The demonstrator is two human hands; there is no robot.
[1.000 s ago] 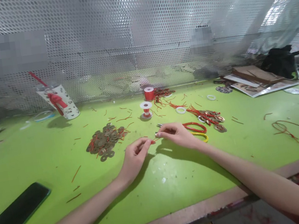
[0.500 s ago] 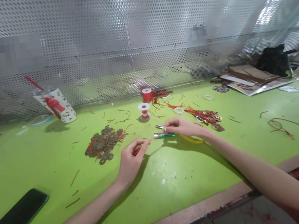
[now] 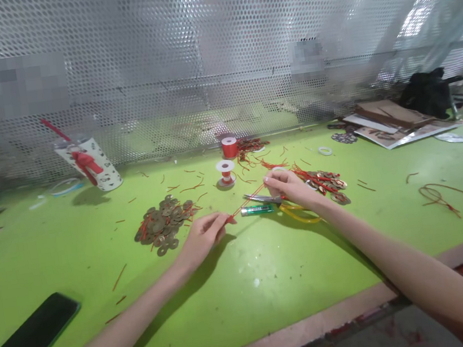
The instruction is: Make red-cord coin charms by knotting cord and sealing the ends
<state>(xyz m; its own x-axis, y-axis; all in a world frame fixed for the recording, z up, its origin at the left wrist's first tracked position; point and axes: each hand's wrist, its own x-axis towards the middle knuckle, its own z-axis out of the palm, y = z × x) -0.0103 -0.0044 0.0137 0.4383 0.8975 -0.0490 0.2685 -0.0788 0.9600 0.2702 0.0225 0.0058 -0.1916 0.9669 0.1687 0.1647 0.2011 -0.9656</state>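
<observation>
A red cord (image 3: 248, 197) runs taut between my two hands. My left hand (image 3: 210, 228) pinches its near end, where a thicker red knotted part shows at the fingertips. My right hand (image 3: 286, 185) is closed on the other end, a little higher and to the right. Below the right hand lie scissors with yellow handles (image 3: 300, 213), blades pointing left, and a green lighter (image 3: 257, 210) just beneath the blades. To the left of my left hand is a heap of bronze coins with square or round holes (image 3: 163, 221), red threads among them.
Spools of red cord (image 3: 226, 175) stand behind the hands. Strung coins with red cords (image 3: 322, 181) lie to the right. A patterned tumbler (image 3: 105, 170) leans at back left, a black phone-like slab (image 3: 27, 342) lies front left, and a perforated metal screen (image 3: 181, 49) borders the back.
My right hand has come off the lighter and scissors, rising slightly right, and now holds the red cord's end. The left fingers have turned, showing the red knotted part at their tips.
</observation>
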